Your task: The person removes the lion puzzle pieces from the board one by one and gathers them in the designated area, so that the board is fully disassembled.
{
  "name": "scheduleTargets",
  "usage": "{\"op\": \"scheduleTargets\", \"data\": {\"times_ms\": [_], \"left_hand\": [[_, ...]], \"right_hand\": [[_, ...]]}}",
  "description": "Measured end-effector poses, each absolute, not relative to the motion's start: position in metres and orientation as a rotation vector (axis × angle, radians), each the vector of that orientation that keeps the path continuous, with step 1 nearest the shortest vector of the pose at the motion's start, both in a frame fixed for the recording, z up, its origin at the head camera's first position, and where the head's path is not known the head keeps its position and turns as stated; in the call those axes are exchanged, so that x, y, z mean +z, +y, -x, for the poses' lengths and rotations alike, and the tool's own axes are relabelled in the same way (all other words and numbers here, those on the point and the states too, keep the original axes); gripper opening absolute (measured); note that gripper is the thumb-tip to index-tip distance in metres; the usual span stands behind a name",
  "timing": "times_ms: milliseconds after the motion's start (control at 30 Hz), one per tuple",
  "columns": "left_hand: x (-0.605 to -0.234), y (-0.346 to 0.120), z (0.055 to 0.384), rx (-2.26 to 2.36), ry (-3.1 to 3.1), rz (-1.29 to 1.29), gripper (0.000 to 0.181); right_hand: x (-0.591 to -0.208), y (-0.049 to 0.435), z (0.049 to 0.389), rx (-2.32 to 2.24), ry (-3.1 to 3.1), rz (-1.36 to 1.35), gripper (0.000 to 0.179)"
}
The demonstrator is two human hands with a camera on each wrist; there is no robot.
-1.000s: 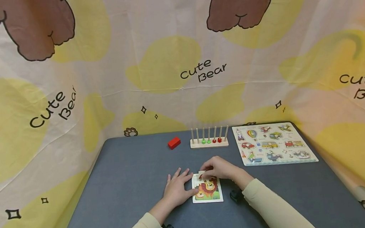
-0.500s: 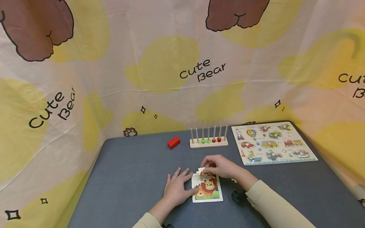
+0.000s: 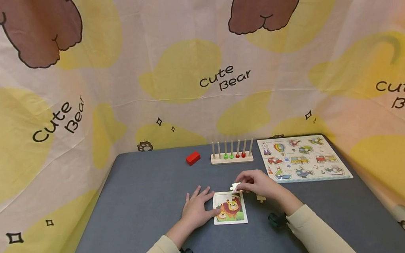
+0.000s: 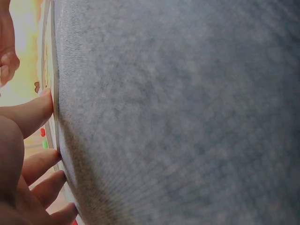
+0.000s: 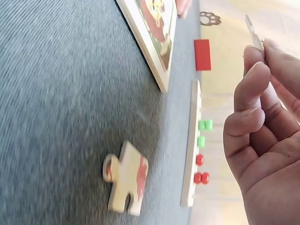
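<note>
A framed lion jigsaw puzzle (image 3: 230, 208) lies on the table in front of the person. My left hand (image 3: 196, 210) rests at its left side with fingers spread, the thumb on the frame's edge. Just beyond the frame's far edge, my right hand (image 3: 258, 182) pinches a pale puzzle piece (image 3: 234, 187) between thumb and fingers. In the right wrist view that piece (image 5: 254, 33) shows nearly edge-on at the fingertips, raised off the table. A second puzzle piece (image 3: 261, 198) lies on the table right of the frame, under the right forearm's near side.
Along the back stand a red block (image 3: 193, 158) and a wooden peg rack (image 3: 231, 158) with green and red beads. A vehicle picture board (image 3: 305, 159) lies at the back right. The grey table (image 3: 150, 186) meets a printed cloth backdrop (image 3: 184, 80).
My right hand has lifted the puzzle piece from the top of the frame and moved right with it. The loose piece on the table has come into view. The left hand stays put.
</note>
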State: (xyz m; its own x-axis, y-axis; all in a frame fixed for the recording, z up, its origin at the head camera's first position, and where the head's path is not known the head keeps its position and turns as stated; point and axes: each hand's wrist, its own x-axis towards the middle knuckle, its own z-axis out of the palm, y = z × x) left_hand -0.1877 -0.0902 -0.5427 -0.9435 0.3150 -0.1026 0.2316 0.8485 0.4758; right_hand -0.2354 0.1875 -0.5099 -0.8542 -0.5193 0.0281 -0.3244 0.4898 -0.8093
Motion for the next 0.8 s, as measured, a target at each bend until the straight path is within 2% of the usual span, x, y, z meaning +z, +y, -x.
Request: {"op": "scheduleTargets", "data": {"times_ms": [800], "left_hand": [[-0.545,-0.091,0.188,0.712,2.854,-0.430,0.073]], "right_hand": [[-0.510,0.230,0.225,-1.333,2.596,0.662,0.012]]}}
